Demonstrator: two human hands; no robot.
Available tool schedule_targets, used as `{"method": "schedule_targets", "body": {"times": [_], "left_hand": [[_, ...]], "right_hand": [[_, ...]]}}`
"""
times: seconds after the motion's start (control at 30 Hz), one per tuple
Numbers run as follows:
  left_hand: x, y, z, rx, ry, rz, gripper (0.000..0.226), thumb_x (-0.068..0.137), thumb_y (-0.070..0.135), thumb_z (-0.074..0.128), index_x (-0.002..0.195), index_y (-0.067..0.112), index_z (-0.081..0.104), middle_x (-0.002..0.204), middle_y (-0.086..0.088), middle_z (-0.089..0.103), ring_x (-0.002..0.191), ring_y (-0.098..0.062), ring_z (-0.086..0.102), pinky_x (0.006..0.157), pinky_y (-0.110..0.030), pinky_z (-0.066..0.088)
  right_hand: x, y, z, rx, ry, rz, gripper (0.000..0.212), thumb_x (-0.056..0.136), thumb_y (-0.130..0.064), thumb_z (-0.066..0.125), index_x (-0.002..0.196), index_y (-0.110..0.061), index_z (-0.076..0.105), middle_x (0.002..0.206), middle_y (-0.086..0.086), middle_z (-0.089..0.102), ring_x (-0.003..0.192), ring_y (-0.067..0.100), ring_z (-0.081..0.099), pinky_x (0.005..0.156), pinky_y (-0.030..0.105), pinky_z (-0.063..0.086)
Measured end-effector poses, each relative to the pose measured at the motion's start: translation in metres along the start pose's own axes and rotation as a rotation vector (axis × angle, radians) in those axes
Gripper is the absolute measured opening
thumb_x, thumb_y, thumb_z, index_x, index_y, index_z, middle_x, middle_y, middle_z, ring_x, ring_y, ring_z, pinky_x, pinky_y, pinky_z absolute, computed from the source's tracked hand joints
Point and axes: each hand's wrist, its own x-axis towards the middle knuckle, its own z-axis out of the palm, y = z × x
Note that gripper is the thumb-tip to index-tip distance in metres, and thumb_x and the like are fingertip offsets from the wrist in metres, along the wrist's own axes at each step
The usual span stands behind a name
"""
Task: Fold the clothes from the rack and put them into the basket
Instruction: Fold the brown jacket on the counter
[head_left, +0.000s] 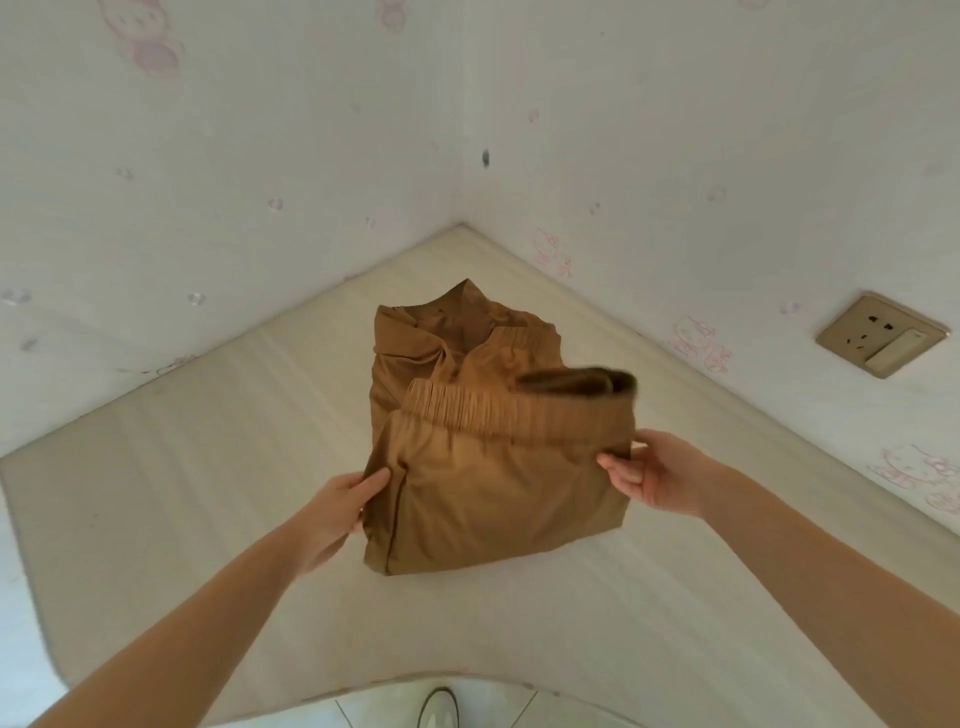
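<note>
1. The left hand (347, 501) held the left edge of the brown trousers (488, 499), its grip closed on the cloth with the thumb on top.
2. The trousers lay folded on the pale mattress (182, 467), partly over a second brown garment (441, 332), perhaps a shirt.
3. The right hand (655, 475) pinched the waistband's right end, lifting it slightly.
4. A wall socket (880, 335) sat on the right-hand wall.
</note>
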Motion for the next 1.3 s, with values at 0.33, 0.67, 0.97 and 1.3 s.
{"method": "schedule_targets", "body": {"times": [0.33,0.67,0.97,1.3], "left_hand": [[0.032,0.001,0.023,0.006,0.198,0.019,0.07,0.083,0.056,0.063,0.14,0.023,0.04,0.134,0.004,0.053,0.121,-0.024,0.053,0.106,-0.043,0.043],[0.041,-0.011,0.029,0.225,0.433,-0.014,0.054,0.087,0.048,0.063,0.126,0.014,0.05,0.112,0.001,0.057,0.108,-0.027,0.058,0.1,-0.045,0.048],[0.02,-0.014,0.041,0.061,0.492,-0.185,0.059,0.096,0.05,0.046,0.137,0.011,0.03,0.136,-0.011,0.045,0.12,-0.033,0.048,0.103,-0.047,0.041],[-0.042,-0.022,0.047,0.365,0.253,0.216,0.058,0.102,0.029,0.043,0.147,0.049,0.012,0.157,0.005,0.022,0.139,-0.027,0.034,0.114,-0.044,0.028]], "right_hand": [[0.061,0.023,0.031,-0.985,0.249,-0.181,0.058,0.099,-0.053,0.033,0.133,-0.01,0.049,0.134,0.008,0.052,0.108,0.022,0.05,0.095,0.032,0.039],[0.063,0.03,0.01,-0.787,0.348,-0.182,0.012,0.092,-0.023,0.049,0.09,-0.012,0.053,0.094,0.012,0.055,0.082,0.024,0.051,0.072,0.034,0.04],[0.052,0.048,0.018,-0.944,0.217,-0.421,0.067,0.098,-0.002,0.035,0.149,-0.033,0.003,0.123,0.013,0.047,0.08,0.017,0.055,0.079,0.028,0.045],[0.007,0.052,-0.012,-0.886,0.02,-0.216,0.067,0.096,-0.004,0.037,0.154,-0.029,0.015,0.157,0.001,0.023,0.136,0.027,0.037,0.109,0.039,0.036]]}}
